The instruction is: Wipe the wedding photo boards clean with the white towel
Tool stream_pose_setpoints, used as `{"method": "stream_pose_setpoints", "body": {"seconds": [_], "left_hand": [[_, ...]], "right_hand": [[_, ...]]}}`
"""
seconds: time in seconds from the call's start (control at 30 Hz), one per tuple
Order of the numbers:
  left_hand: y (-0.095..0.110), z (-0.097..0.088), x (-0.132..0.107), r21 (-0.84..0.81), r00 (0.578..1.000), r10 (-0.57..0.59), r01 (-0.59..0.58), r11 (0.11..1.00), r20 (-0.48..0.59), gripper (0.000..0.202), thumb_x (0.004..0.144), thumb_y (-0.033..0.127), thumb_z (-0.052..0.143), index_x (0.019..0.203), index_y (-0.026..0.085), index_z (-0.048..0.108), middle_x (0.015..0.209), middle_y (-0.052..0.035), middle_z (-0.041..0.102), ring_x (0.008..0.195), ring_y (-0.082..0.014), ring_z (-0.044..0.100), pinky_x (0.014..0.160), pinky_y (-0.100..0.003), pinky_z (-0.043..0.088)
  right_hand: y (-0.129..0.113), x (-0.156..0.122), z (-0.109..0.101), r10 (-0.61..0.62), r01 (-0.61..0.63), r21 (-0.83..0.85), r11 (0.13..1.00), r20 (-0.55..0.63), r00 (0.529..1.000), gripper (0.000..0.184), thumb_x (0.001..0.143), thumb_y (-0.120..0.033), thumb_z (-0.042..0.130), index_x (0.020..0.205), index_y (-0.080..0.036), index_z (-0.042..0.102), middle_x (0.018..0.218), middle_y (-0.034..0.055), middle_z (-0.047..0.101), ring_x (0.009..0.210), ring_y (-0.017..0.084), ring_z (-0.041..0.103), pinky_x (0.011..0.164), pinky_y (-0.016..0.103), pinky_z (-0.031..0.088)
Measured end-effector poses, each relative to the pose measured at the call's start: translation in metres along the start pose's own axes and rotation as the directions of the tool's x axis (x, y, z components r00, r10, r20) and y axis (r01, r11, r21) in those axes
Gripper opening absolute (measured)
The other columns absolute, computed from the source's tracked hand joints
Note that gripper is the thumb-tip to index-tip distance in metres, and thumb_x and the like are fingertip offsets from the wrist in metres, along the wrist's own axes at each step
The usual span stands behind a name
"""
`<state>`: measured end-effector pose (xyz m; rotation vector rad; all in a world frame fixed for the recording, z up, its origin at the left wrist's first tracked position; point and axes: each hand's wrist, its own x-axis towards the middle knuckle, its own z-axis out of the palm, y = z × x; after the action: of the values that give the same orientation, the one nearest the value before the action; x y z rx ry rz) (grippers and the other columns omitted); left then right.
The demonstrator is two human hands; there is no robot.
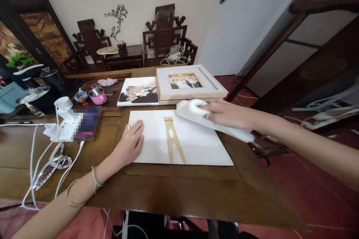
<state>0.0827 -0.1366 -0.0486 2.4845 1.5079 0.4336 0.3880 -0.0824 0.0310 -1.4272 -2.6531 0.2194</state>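
Observation:
A white board (193, 142) lies face down on the wooden table (179, 190), with a gold stand leg (174, 138) folded flat on its back. My left hand (131, 143) rests flat on the board's left edge, fingers stretched out. My right hand (226, 114) presses a white cloth (193, 111) against the board's far right corner, fingers closed over it. Just behind the cloth sits a framed photo (187, 84) in a pale frame.
An unframed photo print (138, 91) lies left of the frame. A pink pot (98, 97), a white power strip (60, 129) with cables, and a phone (88, 123) fill the left side. Carved chairs (165, 37) and a plant (119, 18) stand behind.

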Motion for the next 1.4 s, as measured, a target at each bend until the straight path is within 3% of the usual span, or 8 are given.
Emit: {"method": "stream_pose_setpoints", "body": {"seconds": [0.2, 0.33, 0.5, 0.6, 0.8, 0.97, 1.2, 1.4], "left_hand": [[0.001, -0.001, 0.001, 0.012, 1.0, 0.002, -0.002, 1.0, 0.007, 0.045, 0.095, 0.022, 0.029, 0.137, 0.01, 0.042, 0.148, -0.017, 0.037, 0.141, -0.0266, 0.028, 0.114, -0.055, 0.02], [0.002, -0.001, 0.001, 0.006, 1.0, 0.002, -0.002, 1.0, 0.005, 0.045, 0.095, 0.023, 0.03, 0.137, 0.013, 0.042, 0.148, -0.0168, 0.037, 0.141, -0.0273, 0.028, 0.113, -0.056, 0.021], [0.0, 0.0, 0.001, -0.002, 1.0, 0.003, -0.003, 1.0, 0.004, 0.044, 0.095, 0.023, 0.031, 0.138, 0.014, 0.041, 0.148, -0.016, 0.037, 0.141, -0.0273, 0.028, 0.113, -0.056, 0.02], [0.0, 0.0, 0.001, -0.001, 1.0, 0.0, 0.0, 1.0, 0.012, 0.045, 0.095, 0.023, 0.03, 0.138, 0.012, 0.04, 0.149, -0.016, 0.036, 0.141, -0.0266, 0.027, 0.114, -0.055, 0.019], [0.001, -0.001, 0.001, 0.015, 1.0, -0.004, 0.003, 1.0, 0.031, 0.045, 0.096, 0.023, 0.029, 0.138, 0.012, 0.04, 0.149, -0.0159, 0.036, 0.142, -0.026, 0.025, 0.114, -0.054, 0.019], [0.001, -0.001, 0.001, 0.028, 1.0, -0.004, 0.003, 1.0, 0.027, 0.045, 0.096, 0.023, 0.028, 0.138, 0.012, 0.04, 0.149, -0.016, 0.036, 0.142, -0.0269, 0.026, 0.114, -0.056, 0.02], [0.0, 0.0, 0.002, 0.021, 1.0, 0.001, -0.002, 1.0, 0.019, 0.044, 0.096, 0.024, 0.029, 0.137, 0.014, 0.04, 0.149, -0.0159, 0.037, 0.142, -0.0265, 0.026, 0.113, -0.055, 0.02], [-0.001, 0.0, 0.002, 0.021, 1.0, 0.004, -0.004, 1.0, 0.022, 0.045, 0.096, 0.024, 0.03, 0.138, 0.012, 0.04, 0.149, -0.0164, 0.036, 0.142, -0.0259, 0.026, 0.114, -0.055, 0.02]], "right_hand": [[-0.013, -0.053, 0.021, -0.041, 0.037, -0.197, 0.98, -0.018, 0.999, 0.041, 0.077, 0.0, 0.043, 0.1, -0.024, 0.066, 0.148, 0.0034, 0.04, 0.128, 0.03, 0.043, 0.088, 0.047, 0.049], [-0.018, -0.059, 0.037, -0.093, 0.108, -0.338, 0.935, 0.06, 0.994, 0.05, 0.071, 0.009, 0.039, 0.1, -0.021, 0.067, 0.154, 0.0059, 0.025, 0.134, 0.033, 0.036, 0.093, 0.057, 0.044], [-0.005, -0.03, 0.054, -0.14, 0.156, -0.168, 0.973, 0.099, 0.985, 0.049, 0.067, -0.001, 0.049, 0.11, -0.016, 0.067, 0.155, 0.0101, 0.02, 0.142, 0.037, 0.006, 0.105, 0.069, 0.021], [-0.001, -0.024, 0.057, -0.173, 0.181, -0.101, 0.978, 0.084, 0.981, 0.052, 0.066, -0.002, 0.046, 0.112, -0.015, 0.066, 0.154, 0.0098, 0.024, 0.142, 0.039, 0.004, 0.104, 0.073, 0.017], [-0.019, -0.077, 0.063, -0.246, 0.248, -0.035, 0.968, 0.057, 0.968, 0.039, 0.065, -0.002, 0.043, 0.088, -0.017, 0.071, 0.154, 0.0053, 0.025, 0.142, 0.035, 0.005, 0.108, 0.069, 0.015], [-0.022, -0.109, 0.066, -0.243, 0.247, -0.01, 0.969, 0.132, 0.961, 0.048, 0.056, 0.005, 0.039, 0.083, -0.02, 0.07, 0.154, 0.0005, 0.026, 0.142, 0.032, 0.007, 0.108, 0.067, 0.018], [-0.003, -0.041, 0.04, -0.121, 0.114, 0.043, 0.993, 0.265, 0.957, 0.055, 0.06, 0.005, 0.04, 0.102, -0.017, 0.067, 0.154, 0.006, 0.025, 0.141, 0.033, 0.005, 0.107, 0.065, 0.024], [0.009, -0.009, 0.035, -0.113, 0.104, 0.053, 0.993, 0.202, 0.973, 0.058, 0.062, 0.006, 0.036, 0.108, -0.016, 0.064, 0.148, 0.0103, 0.038, 0.141, 0.029, 0.015, 0.109, 0.056, 0.029]]}}
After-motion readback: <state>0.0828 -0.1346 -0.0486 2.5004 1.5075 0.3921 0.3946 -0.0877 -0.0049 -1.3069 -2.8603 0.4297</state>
